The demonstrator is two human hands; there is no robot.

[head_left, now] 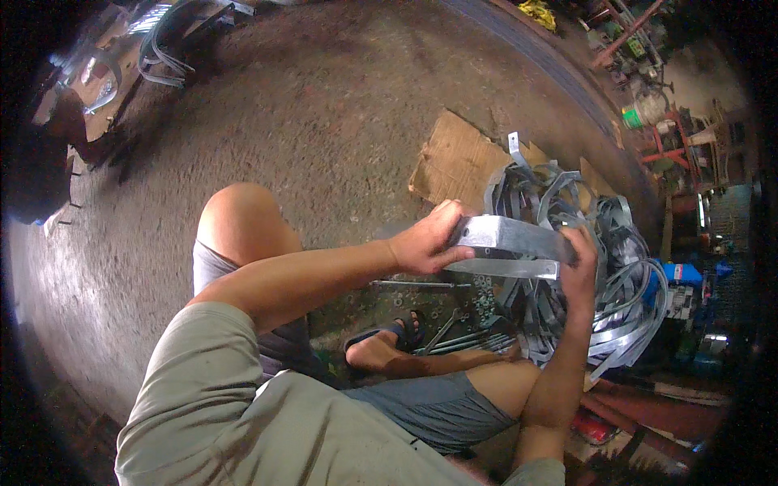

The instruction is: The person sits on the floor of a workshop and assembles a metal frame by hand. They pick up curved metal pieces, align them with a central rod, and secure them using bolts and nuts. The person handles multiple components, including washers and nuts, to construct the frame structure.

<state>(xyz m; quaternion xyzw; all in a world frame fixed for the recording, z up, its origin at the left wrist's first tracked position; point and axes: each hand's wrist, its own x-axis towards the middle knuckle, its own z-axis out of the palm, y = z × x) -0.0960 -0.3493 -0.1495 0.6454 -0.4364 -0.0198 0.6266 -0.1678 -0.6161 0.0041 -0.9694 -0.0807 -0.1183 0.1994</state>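
Between my hands is a curved galvanized metal band (515,235) with a hole near its end and a second flat length showing below. My left hand (433,240) is closed on its left end, fingers over the top and thumb beneath. At the right end my right hand (579,263) grips the band, its fingers partly hidden by the metal. The band is held above the floor, in front of a large heap of similar bent metal strips (624,324).
A flattened piece of cardboard (458,158) lies behind the heap. On the floor by my foot are loose nuts (485,296), a wrench (442,328) and several metal rods (470,343). More curved bands (162,61) stand far left. A blue machine (681,275) is at right.
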